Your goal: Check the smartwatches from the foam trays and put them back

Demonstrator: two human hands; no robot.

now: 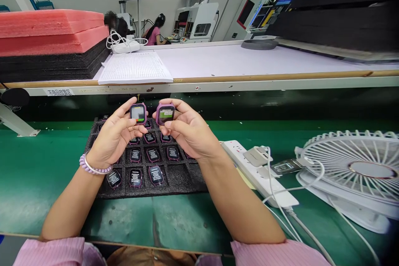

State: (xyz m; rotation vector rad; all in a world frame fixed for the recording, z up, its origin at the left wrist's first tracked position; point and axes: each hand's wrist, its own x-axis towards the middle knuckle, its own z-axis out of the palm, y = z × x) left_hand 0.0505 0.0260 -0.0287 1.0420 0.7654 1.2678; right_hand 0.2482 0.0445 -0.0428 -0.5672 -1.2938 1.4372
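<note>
The left hand [115,137] held a purple watch body [138,113] upright, its grip pinched on the case between thumb and fingers, with the lit screen facing the camera. The right hand [187,131] held a second watch body [165,113] the same way, its grip pressed on the sides of the case, and that screen showed a green band and small text. The two cases sat just beside each other, apart by a narrow gap, raised above the far half of a black foam tray [183,178].

The tray lay flat on the green surface [37,174], directly under both hands. Its pockets held more tray watches [135,177] of the same purple kind, lying face up in rows, one per pocket, with dark screens showing white text. The hands hid part of the far rows. The near right corner of the foam showed bare.

A beaded bracelet [92,168] circled the left wrist. To the right of the tray lay a white power strip [246,162] with plugs and cables, and beyond it a white fan [352,166] lay tilted back. On the raised shelf [249,60] behind were a ruled sheet [134,68] and a stack of pink foam [50,31] on black foam.
</note>
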